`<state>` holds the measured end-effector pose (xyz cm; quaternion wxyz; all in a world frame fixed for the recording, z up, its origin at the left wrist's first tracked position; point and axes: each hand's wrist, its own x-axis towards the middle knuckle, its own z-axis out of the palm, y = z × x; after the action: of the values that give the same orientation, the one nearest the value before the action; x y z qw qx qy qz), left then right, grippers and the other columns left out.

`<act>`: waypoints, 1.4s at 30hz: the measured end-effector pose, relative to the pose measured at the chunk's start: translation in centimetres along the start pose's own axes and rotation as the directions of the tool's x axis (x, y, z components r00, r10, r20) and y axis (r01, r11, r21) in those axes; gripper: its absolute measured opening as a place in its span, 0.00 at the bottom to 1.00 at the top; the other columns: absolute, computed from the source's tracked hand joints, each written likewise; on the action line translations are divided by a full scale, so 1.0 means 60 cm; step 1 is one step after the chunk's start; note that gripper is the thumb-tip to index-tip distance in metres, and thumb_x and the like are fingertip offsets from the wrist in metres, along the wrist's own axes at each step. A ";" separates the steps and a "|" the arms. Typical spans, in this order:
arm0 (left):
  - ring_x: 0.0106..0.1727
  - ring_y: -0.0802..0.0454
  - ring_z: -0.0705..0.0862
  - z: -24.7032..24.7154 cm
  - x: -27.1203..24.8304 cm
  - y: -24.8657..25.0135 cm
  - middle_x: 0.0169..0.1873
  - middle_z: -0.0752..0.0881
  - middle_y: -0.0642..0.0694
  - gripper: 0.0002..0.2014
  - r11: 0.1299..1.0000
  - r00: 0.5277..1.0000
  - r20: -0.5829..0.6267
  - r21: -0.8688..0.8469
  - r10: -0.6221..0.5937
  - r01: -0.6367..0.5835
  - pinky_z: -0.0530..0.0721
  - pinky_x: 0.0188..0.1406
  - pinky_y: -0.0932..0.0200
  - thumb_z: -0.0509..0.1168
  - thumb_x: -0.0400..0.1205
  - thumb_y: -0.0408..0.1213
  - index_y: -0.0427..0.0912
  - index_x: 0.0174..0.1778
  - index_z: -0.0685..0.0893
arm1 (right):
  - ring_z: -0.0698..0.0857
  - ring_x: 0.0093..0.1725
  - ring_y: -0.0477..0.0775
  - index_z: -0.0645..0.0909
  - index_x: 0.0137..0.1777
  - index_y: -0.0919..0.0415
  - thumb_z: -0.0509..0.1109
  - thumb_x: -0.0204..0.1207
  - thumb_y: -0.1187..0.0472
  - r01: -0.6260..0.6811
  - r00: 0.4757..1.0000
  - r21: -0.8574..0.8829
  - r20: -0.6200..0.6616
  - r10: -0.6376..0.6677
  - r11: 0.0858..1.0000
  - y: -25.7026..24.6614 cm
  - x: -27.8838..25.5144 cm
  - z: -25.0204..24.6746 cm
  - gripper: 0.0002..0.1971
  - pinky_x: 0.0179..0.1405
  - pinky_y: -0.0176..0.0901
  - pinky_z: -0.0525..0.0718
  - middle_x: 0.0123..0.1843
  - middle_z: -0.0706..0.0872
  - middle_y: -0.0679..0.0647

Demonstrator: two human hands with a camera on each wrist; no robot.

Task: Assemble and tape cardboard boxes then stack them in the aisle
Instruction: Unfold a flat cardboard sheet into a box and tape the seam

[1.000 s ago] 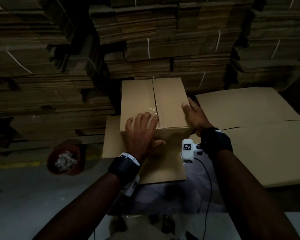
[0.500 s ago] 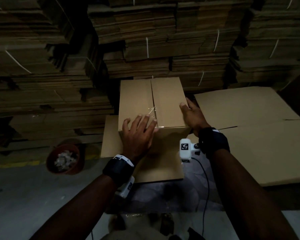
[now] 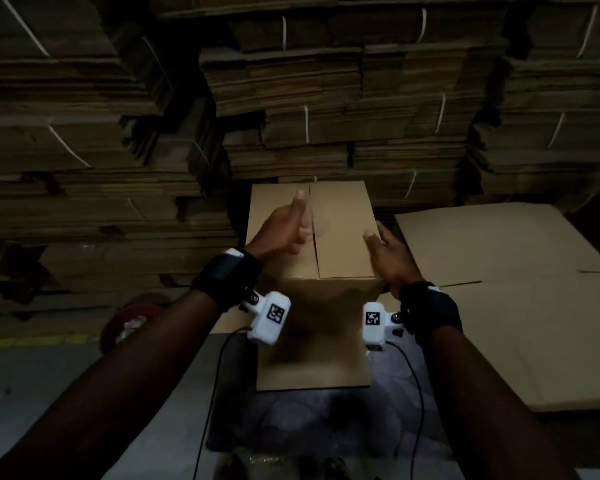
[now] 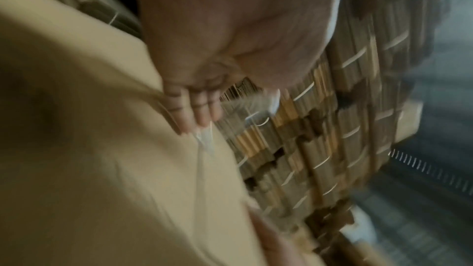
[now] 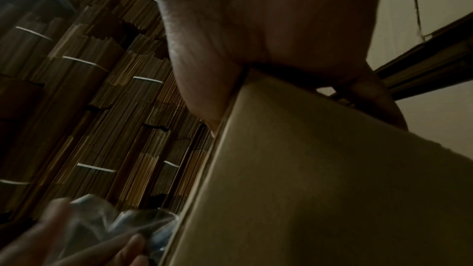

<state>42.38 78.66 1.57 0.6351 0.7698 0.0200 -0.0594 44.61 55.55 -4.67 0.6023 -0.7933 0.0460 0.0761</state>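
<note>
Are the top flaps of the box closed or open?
Closed. On the box both flaps lie flat and meet at the middle seam; the left wrist view shows clear tape on it.

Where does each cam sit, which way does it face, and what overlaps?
Head: on the head, facing forward and down at the box in front of the cardboard stacks; both forearms, the left grip and the right grip show.
Left wrist: on the left wrist, looking along the palm to straight fingers on the box top; blurred.
Right wrist: on the right wrist, looking along the palm, which straddles the box's edge; left fingertips at lower left.
Shared: all three see the box and stacks.
</note>
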 end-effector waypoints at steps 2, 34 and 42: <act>0.50 0.48 0.85 -0.011 0.029 -0.006 0.53 0.85 0.44 0.37 0.982 0.999 -0.008 0.184 0.041 -0.039 0.86 0.45 0.50 0.66 0.82 0.64 0.40 0.78 0.72 | 0.85 0.67 0.54 0.74 0.78 0.37 0.63 0.77 0.32 0.004 1.000 -0.019 0.000 -0.004 1.000 0.005 0.005 -0.001 0.29 0.72 0.65 0.82 0.70 0.85 0.49; 0.45 0.48 0.85 -0.023 0.179 0.024 0.45 0.87 0.46 0.13 0.577 0.970 0.234 0.783 0.070 -0.230 0.79 0.37 0.60 0.80 0.76 0.43 0.38 0.49 0.90 | 0.87 0.63 0.51 0.75 0.78 0.37 0.62 0.86 0.40 0.008 1.000 -0.033 -0.010 -0.008 0.999 -0.008 -0.012 -0.005 0.21 0.67 0.61 0.86 0.68 0.86 0.49; 0.41 0.46 0.80 -0.051 0.232 0.038 0.32 0.80 0.47 0.10 0.781 0.987 -0.084 0.622 0.133 -0.052 0.72 0.34 0.57 0.68 0.82 0.30 0.45 0.37 0.77 | 0.88 0.62 0.49 0.76 0.78 0.41 0.63 0.88 0.45 0.002 1.000 0.033 0.001 -0.002 0.999 -0.015 -0.018 -0.005 0.19 0.67 0.59 0.86 0.65 0.88 0.46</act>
<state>56.63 80.59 2.72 0.3481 0.9373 0.0008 0.0164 43.69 55.49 -3.54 0.6155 -0.7832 0.0464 0.0751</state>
